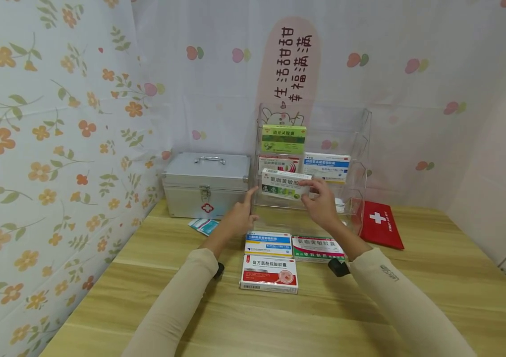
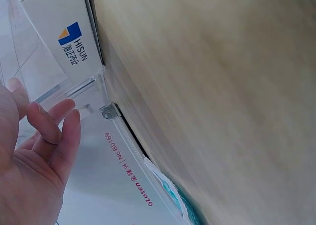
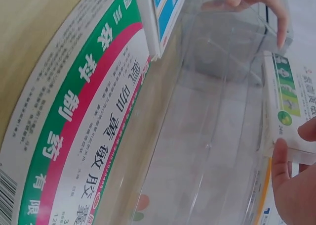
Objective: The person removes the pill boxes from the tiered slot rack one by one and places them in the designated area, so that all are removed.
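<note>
My right hand (image 1: 321, 203) pinches the right end of a white and green medicine box (image 1: 283, 185) in front of the clear acrylic rack (image 1: 363, 148). The right wrist view shows thumb and fingers on the end of this box (image 3: 286, 104). My left hand (image 1: 236, 219) is at the rack's left side, index finger extended near the box's left end; whether it touches is unclear. Its other fingers bend loosely around nothing in the left wrist view. Higher in the rack stand a green box (image 1: 283, 139), a red and white box (image 1: 278, 163) and a blue and white box (image 1: 326, 167).
Before the rack lie a blue and white box (image 1: 268, 244), a green and red box (image 1: 312, 248) and a red and white box (image 1: 269, 273). A silver first-aid case (image 1: 208, 181) and teal packet (image 1: 204, 226) are left; a red pouch (image 1: 379, 225) is right.
</note>
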`<state>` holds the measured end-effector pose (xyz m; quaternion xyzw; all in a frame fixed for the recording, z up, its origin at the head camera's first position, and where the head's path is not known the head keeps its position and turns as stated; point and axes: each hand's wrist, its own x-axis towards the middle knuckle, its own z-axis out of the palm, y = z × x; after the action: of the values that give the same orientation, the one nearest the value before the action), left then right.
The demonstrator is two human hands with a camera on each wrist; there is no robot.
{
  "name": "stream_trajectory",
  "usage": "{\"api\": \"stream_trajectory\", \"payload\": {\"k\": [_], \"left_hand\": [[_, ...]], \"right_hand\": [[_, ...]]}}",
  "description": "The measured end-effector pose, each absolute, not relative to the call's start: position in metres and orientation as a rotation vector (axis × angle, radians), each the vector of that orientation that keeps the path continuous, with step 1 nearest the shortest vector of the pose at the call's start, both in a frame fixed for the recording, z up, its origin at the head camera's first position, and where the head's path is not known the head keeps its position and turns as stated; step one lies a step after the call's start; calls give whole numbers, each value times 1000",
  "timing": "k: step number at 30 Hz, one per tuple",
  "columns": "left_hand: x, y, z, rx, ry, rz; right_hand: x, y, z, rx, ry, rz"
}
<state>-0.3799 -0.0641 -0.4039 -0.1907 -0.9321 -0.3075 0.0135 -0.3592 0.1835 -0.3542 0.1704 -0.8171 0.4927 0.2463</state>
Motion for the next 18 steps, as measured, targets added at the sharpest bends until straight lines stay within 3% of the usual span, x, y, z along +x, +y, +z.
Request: {"api": "stream_trajectory", "payload": {"k": [18], "left_hand": [[-379,-63,-403,-604,-2898,-949]], "right_hand": [[-337,200,-353,413,-2197,1500]]}}
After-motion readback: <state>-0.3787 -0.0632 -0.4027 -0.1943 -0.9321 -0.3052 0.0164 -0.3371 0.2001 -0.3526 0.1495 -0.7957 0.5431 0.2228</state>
